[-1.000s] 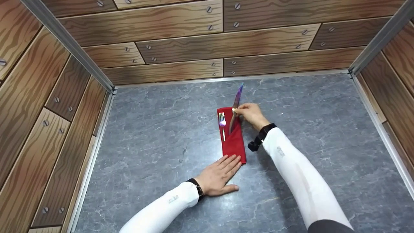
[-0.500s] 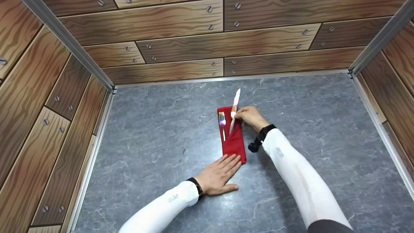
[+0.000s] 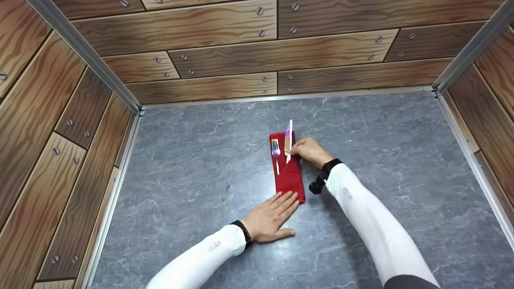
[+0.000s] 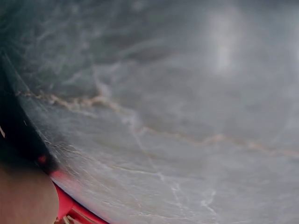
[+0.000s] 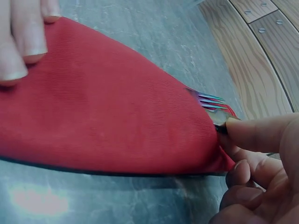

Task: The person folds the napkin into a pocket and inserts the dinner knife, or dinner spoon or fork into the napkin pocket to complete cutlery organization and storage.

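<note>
A folded red cloth napkin (image 3: 291, 181) lies lengthwise on the grey marbled surface. On its left side sits a fork (image 3: 276, 151) with a rainbow sheen, tines pointing away. My right hand (image 3: 310, 151) pinches a shiny iridescent knife (image 3: 288, 136) between thumb and fingers. Its blade points away past the napkin's far edge, while the lower handle is hidden in the napkin's fold. My left hand (image 3: 270, 220) presses flat, fingertips (image 5: 35, 44) on the napkin's near end. From the right wrist view, the napkin's fold (image 5: 126, 107) bulges around the cutlery, and the fork's tines (image 5: 210, 100) stick out.
Wood-patterned panels (image 3: 225, 56) rise behind and on both sides, with metal edging (image 3: 281, 97) along their base. The marbled surface (image 3: 192, 160) spreads around the napkin. A black wrist-camera mount (image 3: 317, 185) hangs under my right wrist.
My right hand has moved the knife nearer to me, deeper into the napkin's fold, and its blade has turned more upright. The left hand, napkin and fork have stayed put.
</note>
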Demonstrator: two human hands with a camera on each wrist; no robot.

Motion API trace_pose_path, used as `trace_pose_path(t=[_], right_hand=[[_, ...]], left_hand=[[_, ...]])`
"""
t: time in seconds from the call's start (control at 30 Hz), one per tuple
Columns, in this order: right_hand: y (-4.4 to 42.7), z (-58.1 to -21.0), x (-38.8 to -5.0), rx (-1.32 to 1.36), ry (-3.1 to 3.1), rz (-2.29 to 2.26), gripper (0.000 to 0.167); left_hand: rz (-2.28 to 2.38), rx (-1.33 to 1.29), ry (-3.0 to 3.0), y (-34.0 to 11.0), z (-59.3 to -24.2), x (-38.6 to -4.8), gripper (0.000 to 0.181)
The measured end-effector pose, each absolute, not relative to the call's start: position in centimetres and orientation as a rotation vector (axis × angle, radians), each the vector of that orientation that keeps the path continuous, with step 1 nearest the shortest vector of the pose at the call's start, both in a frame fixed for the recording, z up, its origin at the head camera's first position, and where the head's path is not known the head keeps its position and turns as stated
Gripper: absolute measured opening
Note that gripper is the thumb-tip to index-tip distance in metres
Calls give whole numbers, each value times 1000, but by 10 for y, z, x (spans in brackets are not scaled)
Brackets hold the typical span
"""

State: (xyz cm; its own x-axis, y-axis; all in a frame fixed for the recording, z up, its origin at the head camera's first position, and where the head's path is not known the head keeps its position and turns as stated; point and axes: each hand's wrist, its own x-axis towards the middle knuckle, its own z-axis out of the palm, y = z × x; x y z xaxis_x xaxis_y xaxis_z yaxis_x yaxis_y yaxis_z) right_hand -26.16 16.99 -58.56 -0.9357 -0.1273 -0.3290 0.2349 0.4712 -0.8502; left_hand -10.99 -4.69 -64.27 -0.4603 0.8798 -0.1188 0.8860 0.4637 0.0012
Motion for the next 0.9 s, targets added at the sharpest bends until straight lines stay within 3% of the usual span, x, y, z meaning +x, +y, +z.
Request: trace_pose_path(t=[0.57,0.9], right_hand=[[170,-593,-250,145,2265,-1428,5],[178,-587,-254,185,1970,-1504,4]], left_hand=[[-81,1585,2602,-47,-643,-109,88],[-82,1582,2599,-48,-644,-110,88]])
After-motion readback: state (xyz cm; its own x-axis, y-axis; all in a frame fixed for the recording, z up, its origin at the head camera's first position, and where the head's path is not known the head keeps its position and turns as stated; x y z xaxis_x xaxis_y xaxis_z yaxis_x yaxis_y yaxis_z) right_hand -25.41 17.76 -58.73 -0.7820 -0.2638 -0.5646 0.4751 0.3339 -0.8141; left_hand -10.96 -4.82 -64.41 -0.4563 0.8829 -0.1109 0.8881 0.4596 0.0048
